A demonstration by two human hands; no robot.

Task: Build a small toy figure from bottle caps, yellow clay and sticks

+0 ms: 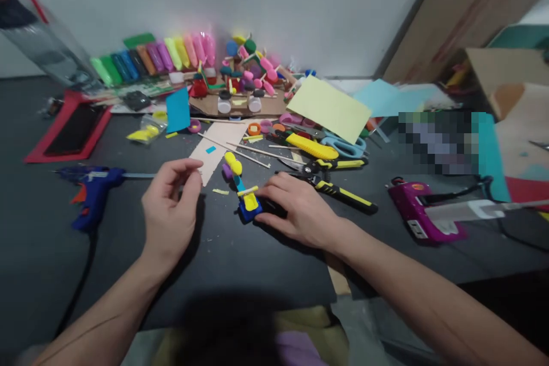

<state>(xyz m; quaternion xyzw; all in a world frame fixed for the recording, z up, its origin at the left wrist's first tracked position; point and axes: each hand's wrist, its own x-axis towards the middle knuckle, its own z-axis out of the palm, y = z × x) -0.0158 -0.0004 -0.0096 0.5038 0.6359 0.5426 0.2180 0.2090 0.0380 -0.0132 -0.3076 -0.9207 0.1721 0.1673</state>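
Observation:
My left hand (171,206) hovers over the dark table (223,263), thumb and forefinger pinched together on something too small to name. My right hand (295,209) lies low on the table, its fingers closed on a small blue and yellow clay-and-foam model (249,206). From that model rises a thin stick with yellow and purple lumps (232,166) at its upper end. Thin wooden sticks (240,151) and a beige cardboard piece (217,151) lie just beyond both hands.
A blue glue gun (92,189) lies left, a purple glue gun (422,211) right. Yellow-handled pliers (338,191), a yellow cutter (311,146) and blue scissors (347,148) sit behind my right hand. Coloured clay sticks (158,57), paper sheets (328,107) and a cardboard model (240,91) fill the back.

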